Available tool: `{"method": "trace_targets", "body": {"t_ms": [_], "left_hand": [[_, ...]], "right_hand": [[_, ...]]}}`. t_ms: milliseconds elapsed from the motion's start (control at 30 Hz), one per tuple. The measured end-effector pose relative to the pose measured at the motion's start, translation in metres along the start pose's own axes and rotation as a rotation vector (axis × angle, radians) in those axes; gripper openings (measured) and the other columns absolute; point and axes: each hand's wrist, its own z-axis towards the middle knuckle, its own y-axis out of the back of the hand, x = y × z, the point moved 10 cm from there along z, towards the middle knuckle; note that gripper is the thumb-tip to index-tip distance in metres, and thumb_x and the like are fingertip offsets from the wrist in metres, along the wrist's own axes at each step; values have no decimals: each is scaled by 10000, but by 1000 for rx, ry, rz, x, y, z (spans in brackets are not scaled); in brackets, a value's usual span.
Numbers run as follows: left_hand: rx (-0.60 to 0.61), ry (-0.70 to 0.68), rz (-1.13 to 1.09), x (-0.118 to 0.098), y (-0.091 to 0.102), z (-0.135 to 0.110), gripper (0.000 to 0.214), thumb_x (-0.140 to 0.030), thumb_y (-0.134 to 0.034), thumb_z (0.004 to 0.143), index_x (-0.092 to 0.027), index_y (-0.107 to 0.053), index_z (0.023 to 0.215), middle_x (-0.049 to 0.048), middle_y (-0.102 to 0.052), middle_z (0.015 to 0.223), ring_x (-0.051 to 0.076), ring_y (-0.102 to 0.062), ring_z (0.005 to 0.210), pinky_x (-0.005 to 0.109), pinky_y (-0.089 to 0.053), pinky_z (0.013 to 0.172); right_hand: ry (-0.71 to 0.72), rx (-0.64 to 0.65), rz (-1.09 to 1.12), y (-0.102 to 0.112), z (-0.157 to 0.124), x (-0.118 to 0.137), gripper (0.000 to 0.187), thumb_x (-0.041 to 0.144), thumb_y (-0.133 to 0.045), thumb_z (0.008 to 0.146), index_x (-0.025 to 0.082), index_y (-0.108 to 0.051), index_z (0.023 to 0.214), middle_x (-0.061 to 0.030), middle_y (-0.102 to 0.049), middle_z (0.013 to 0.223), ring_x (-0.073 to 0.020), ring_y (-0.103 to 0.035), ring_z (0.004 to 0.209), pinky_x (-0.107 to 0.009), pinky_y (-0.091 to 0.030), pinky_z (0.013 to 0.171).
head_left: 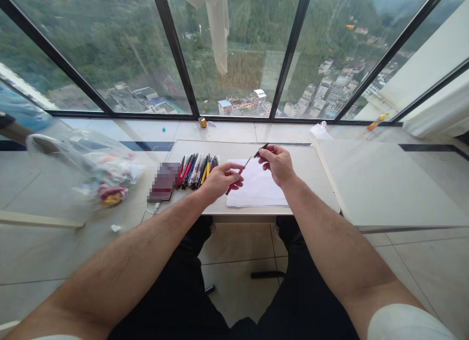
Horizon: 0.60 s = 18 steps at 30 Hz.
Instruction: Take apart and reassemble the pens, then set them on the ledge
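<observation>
My left hand point(224, 180) is closed on a red pen barrel point(230, 188), and a thin refill point(248, 161) sticks out of its upper end. Between the fingertips of my right hand point(277, 163) is a slim black pen part point(261, 150), held tilted a little beyond the refill's tip and apart from it. Both hands are over white paper point(256, 192) lying on a small white table point(315, 183). To the left of my left hand, several pens point(196, 169) in red, blue, black, yellow and clear lie side by side.
A phone point(163, 182), blurred out, lies left of the pens with a white cable point(154, 209). Further left is a clear plastic bag point(110, 176) of wrappers. A gold can point(202, 122) stands by the window. A bottle point(377, 121) lies at far right.
</observation>
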Motion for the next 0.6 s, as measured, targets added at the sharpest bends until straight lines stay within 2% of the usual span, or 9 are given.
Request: {"method": "trace_targets", "body": {"t_ms": [600], "left_hand": [[11,12,29,-1,-1,-2,343,-320,-702,758,-174,-672,1067,57,-699,771,170,-683,650,287,-532,597]], "right_hand": [[-19,73,-59,-12,-1,-6,200,299,-717,667,166,-631,788,-16,-669,690,-113,-596,569,-193,-390,416]]}}
